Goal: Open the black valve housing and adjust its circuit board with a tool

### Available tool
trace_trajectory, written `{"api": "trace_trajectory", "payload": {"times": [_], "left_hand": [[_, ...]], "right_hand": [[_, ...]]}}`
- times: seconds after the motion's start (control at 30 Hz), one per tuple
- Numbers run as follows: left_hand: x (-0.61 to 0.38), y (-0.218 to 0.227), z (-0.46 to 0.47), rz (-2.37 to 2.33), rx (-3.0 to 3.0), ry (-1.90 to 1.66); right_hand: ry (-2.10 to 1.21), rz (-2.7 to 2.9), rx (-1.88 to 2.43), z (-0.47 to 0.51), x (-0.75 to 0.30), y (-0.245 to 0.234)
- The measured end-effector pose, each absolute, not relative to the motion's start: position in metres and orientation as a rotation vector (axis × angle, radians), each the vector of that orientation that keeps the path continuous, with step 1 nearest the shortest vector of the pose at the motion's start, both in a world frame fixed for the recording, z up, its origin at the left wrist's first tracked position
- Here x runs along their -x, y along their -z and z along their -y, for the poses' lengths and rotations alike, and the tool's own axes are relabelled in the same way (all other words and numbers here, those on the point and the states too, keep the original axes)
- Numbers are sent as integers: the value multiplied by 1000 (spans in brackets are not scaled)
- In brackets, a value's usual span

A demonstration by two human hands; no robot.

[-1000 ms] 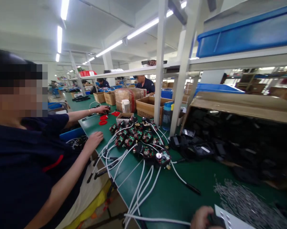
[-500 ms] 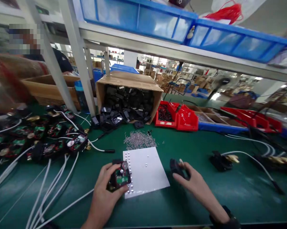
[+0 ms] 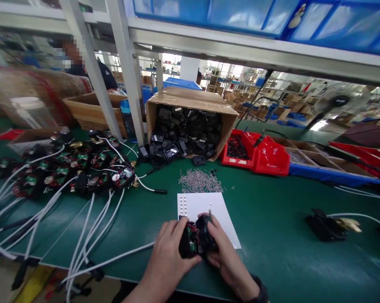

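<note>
My left hand (image 3: 166,252) grips a small black unit (image 3: 190,242) with a green circuit board and red wires showing inside. My right hand (image 3: 223,248) presses a black cover (image 3: 205,233) against that unit from the right. Both hands meet over the near edge of a white sheet (image 3: 221,208) on the green table (image 3: 272,210). A white cable (image 3: 114,261) runs from the unit to the left. A pile of small metal pins (image 3: 200,182) lies just beyond the sheet.
A tipped cardboard box (image 3: 190,101) of black covers lies behind the pins. Open units with white cables (image 3: 82,172) crowd the left side. Red bins (image 3: 256,153) stand at right, another black unit (image 3: 325,225) far right. Shelf posts (image 3: 128,71) rise behind; another person (image 3: 91,69) works beyond.
The view swung from a co-worker on the left to my own spot. My right hand, holding the black cover, has moved left and joined it to the unit in my left hand.
</note>
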State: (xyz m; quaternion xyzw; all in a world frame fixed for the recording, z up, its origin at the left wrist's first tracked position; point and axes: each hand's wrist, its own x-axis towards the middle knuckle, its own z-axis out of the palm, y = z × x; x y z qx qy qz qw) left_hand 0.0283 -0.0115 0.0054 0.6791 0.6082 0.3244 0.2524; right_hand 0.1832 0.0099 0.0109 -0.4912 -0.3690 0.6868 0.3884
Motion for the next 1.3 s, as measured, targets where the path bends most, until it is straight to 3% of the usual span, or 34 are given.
{"api": "trace_trajectory", "payload": {"times": [0.3,0.6,0.9,1.0,1.17,1.3], "left_hand": [[-30,11,11,-1629,-1823,-944],[-35,0,11,-1675,-1852,-893],[-28,3,14,-1540,-1737,-1056],[-20,2,16,-1470,-1641,-1085],[3,11,17,-1247,-1262,-1156],[22,7,12,-960,-1199,-1127]], "right_hand": [[-1281,1816,1271,-8,-182,-30],[-1373,1851,1283,-8,-188,-23],[-1124,2050,1435,-2,-167,-11],[-1213,1958,1380,-3,-159,-16],[-1634,1532,1220,-5,-149,-16],[-1675,1378,1177,-3,-141,-15]]}}
